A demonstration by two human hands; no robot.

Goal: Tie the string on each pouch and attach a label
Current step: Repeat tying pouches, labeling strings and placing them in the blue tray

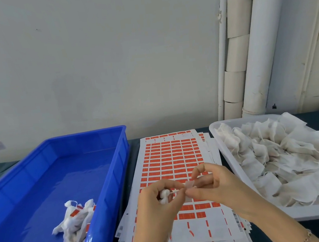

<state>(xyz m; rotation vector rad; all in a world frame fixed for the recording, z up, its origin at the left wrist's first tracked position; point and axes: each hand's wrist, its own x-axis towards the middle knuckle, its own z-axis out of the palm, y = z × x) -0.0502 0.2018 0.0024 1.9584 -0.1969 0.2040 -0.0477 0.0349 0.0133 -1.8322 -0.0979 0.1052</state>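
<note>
My left hand [155,206] is closed around a small white pouch [164,195], its bunched top and string poking out between thumb and fingers. My right hand [212,184] pinches a small pale label [189,184] right at the end of the pouch's string. Both hands hover over a stack of label sheets [170,159] covered with orange stickers. A few finished pouches with orange labels [74,216] lie in the blue tray [106,185] on the left. Several untied pouches [276,155] fill the white tray [225,159] on the right.
The table [132,149] has a dark cover and stands against a pale wall. White pipes [261,47] and cardboard tubes [236,57] rise at the back right. The lower label sheets have many stickers peeled off.
</note>
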